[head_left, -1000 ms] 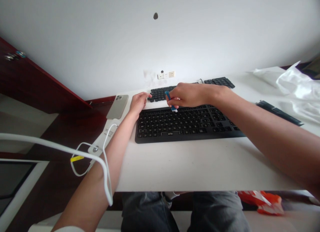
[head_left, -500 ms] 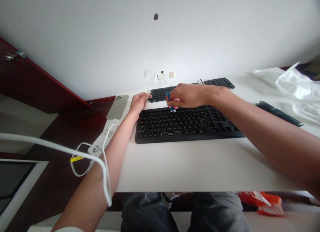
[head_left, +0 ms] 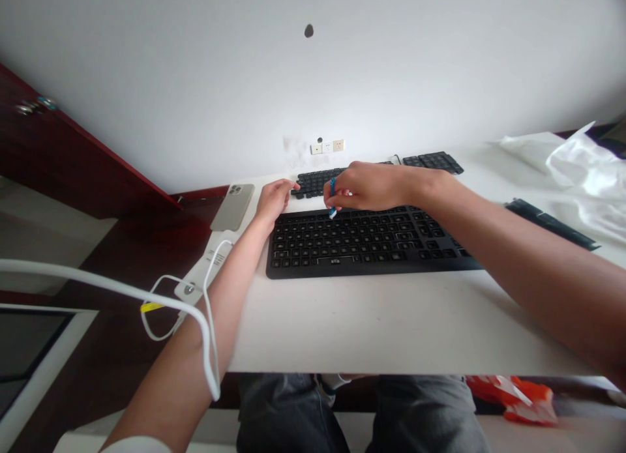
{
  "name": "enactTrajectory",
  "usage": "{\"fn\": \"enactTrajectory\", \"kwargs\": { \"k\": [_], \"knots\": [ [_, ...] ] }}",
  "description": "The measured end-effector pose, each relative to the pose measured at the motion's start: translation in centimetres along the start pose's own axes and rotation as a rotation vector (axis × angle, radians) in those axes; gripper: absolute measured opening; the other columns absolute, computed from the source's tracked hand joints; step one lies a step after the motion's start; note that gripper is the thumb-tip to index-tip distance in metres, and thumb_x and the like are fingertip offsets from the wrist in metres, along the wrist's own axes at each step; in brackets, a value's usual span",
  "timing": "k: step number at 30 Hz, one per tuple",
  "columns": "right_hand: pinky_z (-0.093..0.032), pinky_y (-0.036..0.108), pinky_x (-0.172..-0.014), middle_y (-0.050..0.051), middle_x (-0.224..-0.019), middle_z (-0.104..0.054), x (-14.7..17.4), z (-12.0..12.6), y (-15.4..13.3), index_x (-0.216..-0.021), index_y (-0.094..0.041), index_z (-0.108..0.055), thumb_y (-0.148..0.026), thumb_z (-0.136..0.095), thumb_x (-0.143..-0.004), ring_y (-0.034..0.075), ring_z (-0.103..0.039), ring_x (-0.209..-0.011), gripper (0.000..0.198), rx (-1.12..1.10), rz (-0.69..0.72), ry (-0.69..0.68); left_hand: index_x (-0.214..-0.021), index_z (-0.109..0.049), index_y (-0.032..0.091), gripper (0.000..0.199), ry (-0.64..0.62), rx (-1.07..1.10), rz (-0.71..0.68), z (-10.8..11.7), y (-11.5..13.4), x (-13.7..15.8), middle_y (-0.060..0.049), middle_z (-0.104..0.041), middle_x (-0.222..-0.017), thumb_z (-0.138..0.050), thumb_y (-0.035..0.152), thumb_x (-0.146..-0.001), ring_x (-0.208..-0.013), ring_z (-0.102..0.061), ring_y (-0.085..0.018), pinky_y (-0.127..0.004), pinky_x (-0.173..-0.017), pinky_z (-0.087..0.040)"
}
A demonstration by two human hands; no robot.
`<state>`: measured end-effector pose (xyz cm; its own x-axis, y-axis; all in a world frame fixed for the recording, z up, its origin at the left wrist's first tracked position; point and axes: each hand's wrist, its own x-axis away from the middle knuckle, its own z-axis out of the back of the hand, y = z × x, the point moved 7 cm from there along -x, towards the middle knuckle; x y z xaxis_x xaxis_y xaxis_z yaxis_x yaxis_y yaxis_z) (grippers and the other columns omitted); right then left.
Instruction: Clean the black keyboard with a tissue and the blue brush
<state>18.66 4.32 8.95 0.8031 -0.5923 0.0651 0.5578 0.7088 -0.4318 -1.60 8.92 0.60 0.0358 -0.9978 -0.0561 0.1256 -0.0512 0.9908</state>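
A black keyboard [head_left: 332,254] with its keycaps off lies on the white desk [head_left: 352,322], its bare switch sockets showing. My right hand [head_left: 349,187] is closed round a small blue brush [head_left: 332,195], whose whitish lower end reaches the keyboard's top rows. Beside the keyboard's upper left corner rests my left hand [head_left: 274,199], fingers loosely extended and nothing visible in them. Behind the keyboard, loose black keycaps [head_left: 313,182] lie in rows, partly hidden by my right hand. Another group of keycaps [head_left: 433,161] sits farther right.
A phone [head_left: 233,206] lies at the desk's left edge, near a white power strip [head_left: 203,270]. A white cable [head_left: 147,295] crosses in front of my left forearm. On the right are a dark strip-shaped piece [head_left: 552,223] and white plastic sheeting [head_left: 581,173]. Wall sockets [head_left: 327,147] sit behind.
The brush has tilted in my right hand and its lower end has shifted slightly left over the keyboard. My left hand stays by the corner. The whole view has shifted a little.
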Motion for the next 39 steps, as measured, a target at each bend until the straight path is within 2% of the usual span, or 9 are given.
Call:
{"fn": "enactTrajectory", "kwargs": {
  "k": [4,8,12,17,21,28,39],
  "knots": [
    [-0.048,0.035,-0.073,0.007,-0.092,-0.083,-0.05,-0.23,0.39,-0.095,-0.019,-0.08,-0.039,-0.057,-0.106,0.02,-0.071,-0.077,0.032,0.011,-0.035,-0.019,-0.081,-0.075,0.013,0.019,-0.003,0.0,-0.006,-0.01,0.0,-0.03,0.007,-0.035,-0.052,-0.066,0.031,-0.083,-0.047,-0.026,-0.008,-0.024,-0.048,-0.015],
    [-0.049,0.035,-0.074,0.008,-0.096,-0.084,-0.05,-0.12,0.35,-0.099,-0.019,-0.08,-0.04,-0.056,-0.106,0.021,-0.072,-0.08,0.032,0.003,-0.011,-0.001,-0.081,-0.074,0.014,0.019,-0.005,0.0,-0.002,0.04,-0.12,-0.09,0.007,-0.035,-0.052,-0.066,0.031,-0.083,-0.047,-0.025,-0.007,-0.024,-0.048,-0.015],
    [-0.048,0.035,-0.072,0.007,-0.09,-0.083,-0.01,-0.11,0.34,-0.092,-0.019,-0.08,-0.04,-0.058,-0.105,0.02,-0.07,-0.075,0.033,0.01,-0.03,-0.009,-0.08,-0.074,0.014,0.019,-0.006,0.001,-0.002,0.02,-0.09,-0.1,0.007,-0.035,-0.052,-0.066,0.031,-0.084,-0.046,-0.025,-0.007,-0.024,-0.048,-0.014],
    [-0.049,0.035,-0.077,0.008,-0.097,-0.084,-0.03,0.12,-0.28,-0.104,-0.019,-0.083,-0.036,-0.057,-0.106,0.021,-0.073,-0.081,0.031,0.003,0.016,0.012,-0.08,-0.074,0.014,0.019,0.0,-0.01,-0.009,-0.02,0.06,-0.06,0.007,-0.035,-0.051,-0.065,0.03,-0.084,-0.046,-0.025,-0.008,-0.024,-0.048,-0.015],
    [-0.048,0.035,-0.073,0.008,-0.092,-0.084,0.0,0.1,0.2,-0.097,-0.018,-0.083,-0.037,-0.058,-0.105,0.02,-0.071,-0.076,0.032,0.034,-0.025,0.009,-0.081,-0.074,0.014,0.018,-0.004,0.002,-0.008,-0.02,-0.01,-0.06,0.007,-0.035,-0.052,-0.066,0.029,-0.084,-0.046,-0.025,-0.008,-0.024,-0.047,-0.015],
    [-0.048,0.034,-0.072,0.008,-0.092,-0.084,0.04,0.13,0.04,-0.097,-0.018,-0.083,-0.039,-0.059,-0.105,0.02,-0.071,-0.075,0.033,0.012,-0.012,0.016,-0.081,-0.074,0.014,0.018,-0.006,-0.002,-0.007,-0.04,0.07,-0.01,0.007,-0.036,-0.052,-0.066,0.029,-0.084,-0.047,-0.026,-0.008,-0.024,-0.048,-0.015],
    [-0.048,0.035,-0.076,0.01,-0.094,-0.084,0.06,0.43,0.21,-0.108,-0.017,-0.085,-0.041,-0.057,-0.107,0.021,-0.071,-0.078,0.037,0.049,-0.02,0.038,-0.08,-0.074,0.015,0.018,0.001,-0.009,0.009,0.06,-0.08,0.0,0.007,-0.036,-0.052,-0.065,0.03,-0.086,-0.046,-0.025,-0.007,-0.024,-0.048,-0.015]
  ]
}}
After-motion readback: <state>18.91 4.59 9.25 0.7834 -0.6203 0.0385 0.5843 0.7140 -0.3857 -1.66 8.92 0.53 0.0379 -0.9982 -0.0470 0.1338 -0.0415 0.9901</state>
